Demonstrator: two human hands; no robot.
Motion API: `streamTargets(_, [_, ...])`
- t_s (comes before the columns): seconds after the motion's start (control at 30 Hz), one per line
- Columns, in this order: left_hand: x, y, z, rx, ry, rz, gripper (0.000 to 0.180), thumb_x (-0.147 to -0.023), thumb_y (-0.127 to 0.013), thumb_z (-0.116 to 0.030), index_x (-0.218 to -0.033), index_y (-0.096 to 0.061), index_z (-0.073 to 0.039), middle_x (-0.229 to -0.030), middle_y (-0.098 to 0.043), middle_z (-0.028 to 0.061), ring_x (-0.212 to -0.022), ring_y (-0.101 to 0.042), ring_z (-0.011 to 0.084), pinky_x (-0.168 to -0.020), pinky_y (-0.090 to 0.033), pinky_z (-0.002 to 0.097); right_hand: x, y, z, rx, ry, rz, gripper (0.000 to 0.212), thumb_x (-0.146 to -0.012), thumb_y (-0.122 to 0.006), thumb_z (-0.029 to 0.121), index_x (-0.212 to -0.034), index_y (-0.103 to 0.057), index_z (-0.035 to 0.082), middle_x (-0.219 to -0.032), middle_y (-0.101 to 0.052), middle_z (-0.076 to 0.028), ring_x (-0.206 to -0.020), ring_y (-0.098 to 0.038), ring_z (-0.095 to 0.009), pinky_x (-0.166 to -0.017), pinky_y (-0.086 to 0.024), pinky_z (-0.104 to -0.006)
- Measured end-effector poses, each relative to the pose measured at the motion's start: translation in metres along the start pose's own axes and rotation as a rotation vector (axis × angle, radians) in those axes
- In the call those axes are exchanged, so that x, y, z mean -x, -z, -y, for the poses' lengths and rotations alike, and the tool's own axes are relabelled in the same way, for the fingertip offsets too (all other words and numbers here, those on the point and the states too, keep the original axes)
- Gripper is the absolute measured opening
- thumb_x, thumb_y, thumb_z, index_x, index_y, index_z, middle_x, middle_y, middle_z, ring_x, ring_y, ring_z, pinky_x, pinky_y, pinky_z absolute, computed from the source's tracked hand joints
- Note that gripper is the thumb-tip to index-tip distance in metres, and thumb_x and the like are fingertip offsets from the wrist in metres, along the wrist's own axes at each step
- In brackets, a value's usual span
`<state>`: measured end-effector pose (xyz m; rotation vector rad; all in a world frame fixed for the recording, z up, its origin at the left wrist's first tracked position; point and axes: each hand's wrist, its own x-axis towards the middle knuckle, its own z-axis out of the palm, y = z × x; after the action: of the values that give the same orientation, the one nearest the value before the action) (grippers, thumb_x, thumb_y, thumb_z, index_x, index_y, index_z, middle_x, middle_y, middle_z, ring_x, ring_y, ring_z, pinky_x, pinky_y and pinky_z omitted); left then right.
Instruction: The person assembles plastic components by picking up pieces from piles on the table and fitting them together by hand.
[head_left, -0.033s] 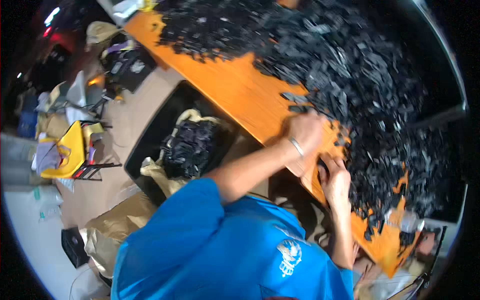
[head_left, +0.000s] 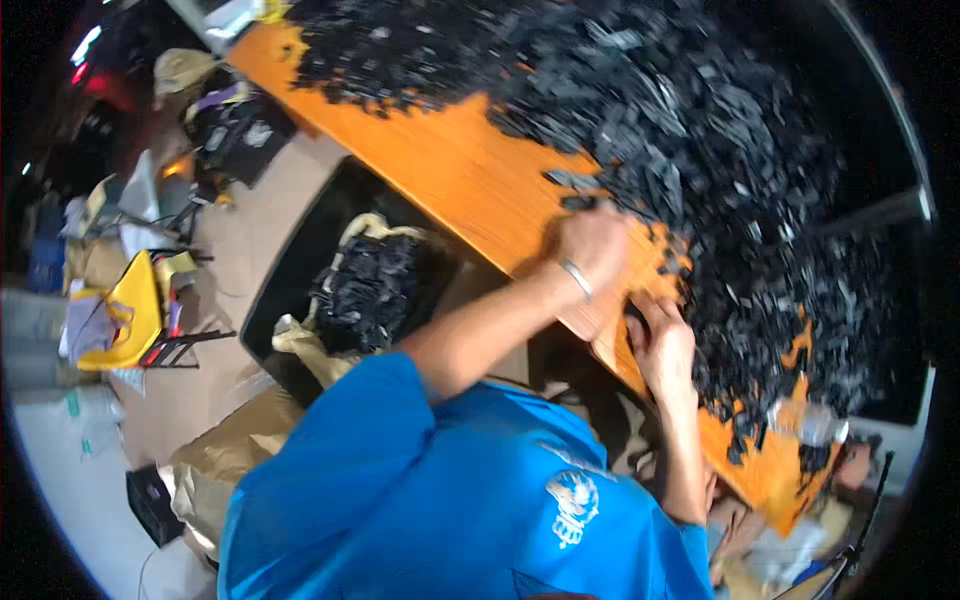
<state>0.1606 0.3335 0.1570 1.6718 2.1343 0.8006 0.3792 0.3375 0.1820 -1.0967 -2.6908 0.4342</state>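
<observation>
The left hand point(head_left: 592, 247), blurred, is over the orange table point(head_left: 450, 165) at the near fringe of the heap of black pieces point(head_left: 700, 150), with a bare strip of tabletop open to its left; I cannot tell whether its fingers pinch anything. The right hand point(head_left: 665, 348) is by the table's front edge, fingers bent, their grip unclear, and the heap crowds its right side. Below that edge, a black tub point(head_left: 298, 265) holds more dark pieces point(head_left: 372, 290).

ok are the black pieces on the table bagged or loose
Loose: the black pieces lie heaped openly on the orange tabletop, some scattered apart.
</observation>
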Motion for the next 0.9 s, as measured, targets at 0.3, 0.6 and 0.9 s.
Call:
streamTargets(0.3, [0.01, 0.023, 0.032, 0.031, 0.043, -0.038, 0.02, -0.098, -0.066, -0.023, -0.108, -0.08, -0.014, -0.106, -0.072, 0.0199, -0.097, -0.073, 0.0438, -0.087, -0.059, 0.0542, -0.023, -0.004, 0.015, -0.126, -0.014, -0.067, 0.027, -0.093, -0.08, 0.017, -0.116, -0.071, 0.005, -0.102, -0.078, -0.02, -0.096, -0.077, -0.041, -0.082, -0.062, -0.0487])
streamTargets(0.6, [0.032, 0.039, 0.044, -0.065, -0.398, -0.036, 0.033, -0.087, -0.076, 0.002, -0.117, -0.077, -0.011, -0.121, -0.065, 0.0133, -0.117, -0.066, 0.0379, -0.099, -0.056, 0.0503, -0.014, -0.008, 0.01, -0.128, -0.02, -0.09, 0.023, -0.086, -0.086, 0.015, -0.107, -0.081, 0.009, -0.111, -0.069, -0.012, -0.098, -0.076, -0.036, -0.082, -0.063, -0.0454])
streamTargets(0.9, [0.05, 0.039, 0.06, 0.191, -0.384, -0.051, 0.023, -0.081, -0.087, -0.005, -0.103, -0.079, -0.003, -0.1, -0.07, 0.0134, -0.099, -0.067, 0.0358, -0.089, -0.053, 0.0449, -0.032, -0.008, 0.017, -0.104, 0.026, -0.176, 0.033, -0.086, -0.087, 0.015, -0.118, -0.078, 0.009, -0.102, -0.071, -0.011, -0.088, -0.075, -0.037, -0.075, -0.062, -0.0455])
